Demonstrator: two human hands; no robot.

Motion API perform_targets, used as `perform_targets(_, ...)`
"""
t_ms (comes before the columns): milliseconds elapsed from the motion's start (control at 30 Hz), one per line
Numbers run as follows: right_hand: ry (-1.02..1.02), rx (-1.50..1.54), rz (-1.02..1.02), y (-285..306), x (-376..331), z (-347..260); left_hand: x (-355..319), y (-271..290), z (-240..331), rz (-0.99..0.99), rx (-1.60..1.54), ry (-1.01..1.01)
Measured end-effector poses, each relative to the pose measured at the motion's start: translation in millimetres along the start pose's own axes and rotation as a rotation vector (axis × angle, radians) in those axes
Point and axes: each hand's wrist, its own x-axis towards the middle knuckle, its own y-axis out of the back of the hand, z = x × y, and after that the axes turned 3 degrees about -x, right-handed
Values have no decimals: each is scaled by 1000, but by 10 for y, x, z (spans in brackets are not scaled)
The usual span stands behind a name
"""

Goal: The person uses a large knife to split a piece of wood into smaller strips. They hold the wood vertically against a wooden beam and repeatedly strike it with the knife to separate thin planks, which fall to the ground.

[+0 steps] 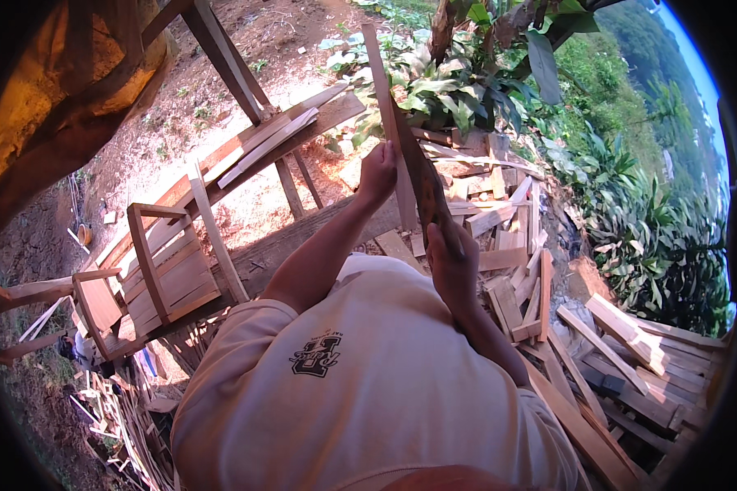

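Note:
In front of my chest stands a narrow wooden board [380, 82], nearly upright, with my left hand [378, 173] closed around its left edge. My right hand [453, 250] is wrapped round the lower end of a long, dark, blade-like tool [422, 176] that narrows toward its top. It slants up along the board's right side, close against it; I cannot tell whether the two touch. The tool's exact kind is unclear, as the hand covers its lower end.
A long wooden beam [282, 245] crosses before me, with wooden frames [160, 262] at left and loose planks [270, 146] beyond. Cut wood pieces [499, 217] lie heaped at right, near more boards [630, 335]. Leafy plants [434, 90] grow behind. A yellow-orange sheet [65, 90] hangs upper left.

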Motion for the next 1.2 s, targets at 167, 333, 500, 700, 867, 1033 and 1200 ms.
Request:
perform_targets(167, 196, -124, 18, 295, 29, -132, 233, -332, 505, 126, 34, -65)
perform_targets(333, 231, -58, 80, 585, -129, -48, 6, -699, 1202, 102, -44, -47)
perform_targets(500, 269, -11, 140, 807, -269, 18, -66, -941, 1239, 64, -65, -59)
perform_targets(700, 222, 28, 189, 828, -328, 105, 70, -1063, 994, 151, 128, -84)
perform_targets(867, 120, 72, 157, 903, -495, -22, 77, -1083, 1148, 150, 148, -84)
perform_targets(1033, 165, 61, 135, 975, -621, -28, 325, -1022, 1035, 175, 188, -127)
perform_targets(1200, 97, 20, 105, 1147, -857, -266, 391, -981, 1082, 214, 187, -82)
